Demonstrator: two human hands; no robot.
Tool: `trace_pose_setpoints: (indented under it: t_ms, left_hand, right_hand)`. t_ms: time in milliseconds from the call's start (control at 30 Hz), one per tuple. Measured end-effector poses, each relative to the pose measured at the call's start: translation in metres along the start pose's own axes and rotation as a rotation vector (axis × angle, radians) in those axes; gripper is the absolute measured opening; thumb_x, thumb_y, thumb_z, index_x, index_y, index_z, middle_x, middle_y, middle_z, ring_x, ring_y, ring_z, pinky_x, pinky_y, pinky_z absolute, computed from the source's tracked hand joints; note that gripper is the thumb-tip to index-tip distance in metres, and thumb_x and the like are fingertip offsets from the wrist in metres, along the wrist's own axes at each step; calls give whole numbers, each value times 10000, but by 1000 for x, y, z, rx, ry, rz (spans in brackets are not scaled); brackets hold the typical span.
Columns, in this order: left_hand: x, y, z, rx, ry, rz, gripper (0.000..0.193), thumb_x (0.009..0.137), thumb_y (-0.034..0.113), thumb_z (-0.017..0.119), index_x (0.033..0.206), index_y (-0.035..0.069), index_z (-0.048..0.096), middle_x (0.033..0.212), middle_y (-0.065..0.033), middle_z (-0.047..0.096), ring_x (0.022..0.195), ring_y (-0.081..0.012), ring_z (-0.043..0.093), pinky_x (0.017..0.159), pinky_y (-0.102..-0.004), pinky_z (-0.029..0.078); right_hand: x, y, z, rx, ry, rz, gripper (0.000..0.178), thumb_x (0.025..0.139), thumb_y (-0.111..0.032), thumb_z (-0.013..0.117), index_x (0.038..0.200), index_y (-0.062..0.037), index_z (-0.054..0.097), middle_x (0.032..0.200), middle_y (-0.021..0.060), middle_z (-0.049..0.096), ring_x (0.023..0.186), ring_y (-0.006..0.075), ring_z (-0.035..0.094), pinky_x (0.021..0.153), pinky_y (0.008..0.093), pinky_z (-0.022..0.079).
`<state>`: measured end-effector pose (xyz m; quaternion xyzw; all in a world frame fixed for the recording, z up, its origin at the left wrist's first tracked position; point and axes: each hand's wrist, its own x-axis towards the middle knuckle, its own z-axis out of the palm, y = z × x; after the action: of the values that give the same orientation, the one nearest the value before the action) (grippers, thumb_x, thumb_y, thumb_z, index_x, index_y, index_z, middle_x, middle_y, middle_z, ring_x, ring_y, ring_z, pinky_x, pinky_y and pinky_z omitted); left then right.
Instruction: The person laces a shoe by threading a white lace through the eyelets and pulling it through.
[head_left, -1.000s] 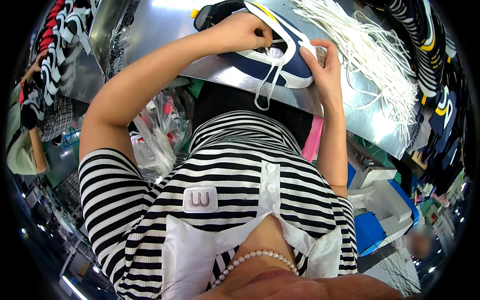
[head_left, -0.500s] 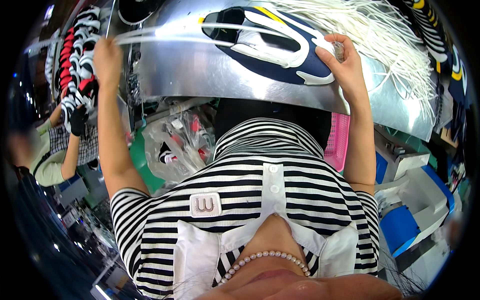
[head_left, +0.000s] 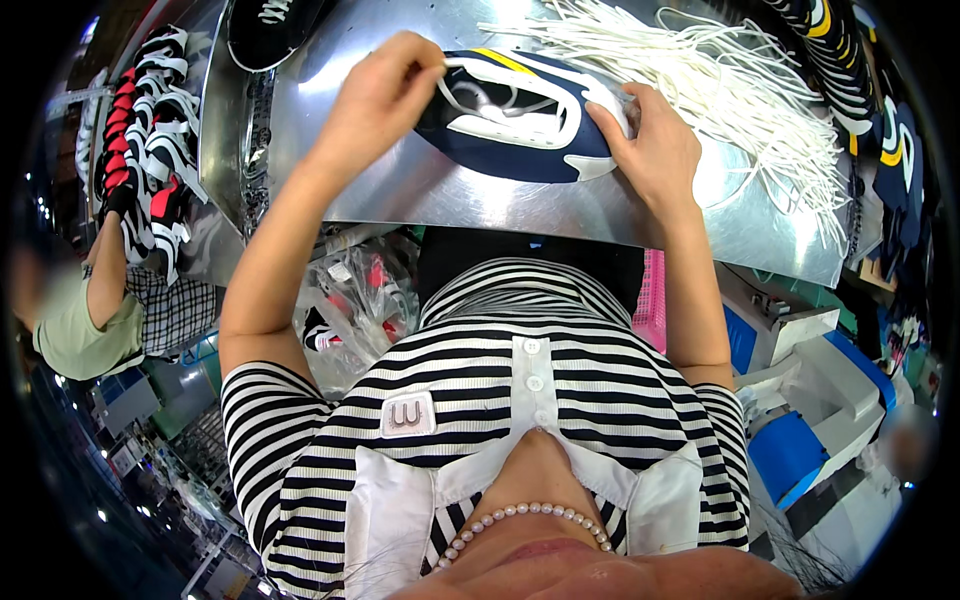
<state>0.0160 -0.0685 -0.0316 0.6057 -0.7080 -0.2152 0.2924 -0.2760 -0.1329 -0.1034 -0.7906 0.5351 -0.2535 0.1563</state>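
Observation:
A navy shoe upper (head_left: 510,166) with white trim and a yellow stripe lies on the metal tabletop (head_left: 400,190) in front of me. My right hand (head_left: 655,145) is closed on its right end, thumb on top. Above the upper's left end, my left hand (head_left: 385,100) pinches a white shoelace (head_left: 458,100). That lace curves slackly from my fingertips down over the upper's opening. Exactly where it passes through the upper is too small to make out.
Many loose white laces (head_left: 720,95) are heaped at the table's right. A black shoe (head_left: 265,35) stands at the far left. More uppers (head_left: 165,140) hang in rows on both sides. Below the table are a pink basket (head_left: 652,300) and plastic bags (head_left: 365,285). A co-worker (head_left: 90,320) is at left.
My left hand has come from the far left to the upper's left end, and the taut lace strands have gone slack. My right hand and the upper have shifted slightly left.

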Motion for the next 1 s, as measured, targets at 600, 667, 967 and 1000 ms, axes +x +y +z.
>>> trace_pose_setpoints:
  t_ms: [600,667,967,1000]
  left_hand:
    - [-11,-9,18,-233,214,-110,48,900,21,636,941,11,612,911,-104,619,733,-177,593,671,-266,481]
    - [-13,29,11,-371,-85,44,45,890,17,639,927,9,614,949,-118,632,782,-198,608,719,-283,493]
    - [22,43,28,-219,-93,236,64,892,74,663,930,23,652,1173,-57,620,912,-108,556,765,-248,438]
    - [27,45,35,-200,-99,255,72,890,78,666,932,21,652,1166,-50,622,903,-104,555,753,-243,434]
  right_hand:
    - [-12,-47,10,544,-134,153,182,889,-206,693,919,-28,671,766,112,665,643,217,622,615,320,474]
    - [-14,-31,18,753,-21,161,151,938,-170,653,969,-23,669,740,23,616,630,110,562,609,264,456]
    - [-16,-42,-20,1115,-315,303,179,936,-156,662,1059,-31,698,841,-45,601,778,34,536,682,197,414]
    - [-17,-44,-10,1111,-286,233,167,926,-147,673,1042,-29,694,837,-49,598,770,30,527,671,194,407]
